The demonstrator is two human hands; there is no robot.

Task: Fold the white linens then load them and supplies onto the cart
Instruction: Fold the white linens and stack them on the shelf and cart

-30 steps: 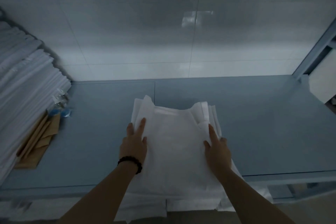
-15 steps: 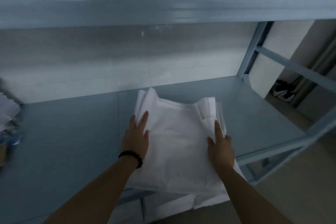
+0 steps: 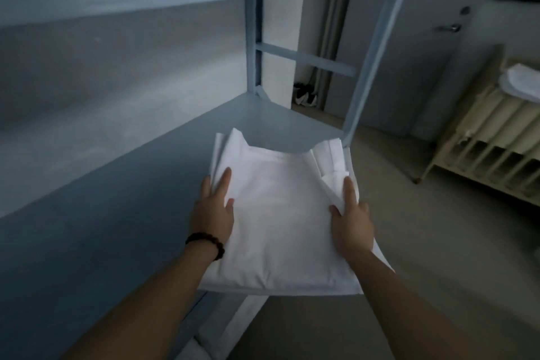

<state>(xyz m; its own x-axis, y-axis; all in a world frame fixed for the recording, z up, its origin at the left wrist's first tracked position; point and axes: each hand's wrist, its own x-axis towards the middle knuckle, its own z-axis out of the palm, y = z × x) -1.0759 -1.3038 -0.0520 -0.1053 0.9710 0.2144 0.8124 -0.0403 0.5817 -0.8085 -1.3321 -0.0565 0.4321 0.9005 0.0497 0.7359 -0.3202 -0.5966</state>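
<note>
Gripping folded linens (image 3: 280,213) by both side edges, the left hand (image 3: 213,213) and right hand (image 3: 352,221) pinch soft, light cloth likely to sag unsupported.

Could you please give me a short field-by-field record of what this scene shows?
Held item: folded white linens, partly past the shelf edge
Left hand: grips the stack's left side; bead bracelet on wrist
Right hand: grips the right side
Shelf: blue metal, below the linens' left part
Cart: cream, slatted, at right, white cloth on top
</note>
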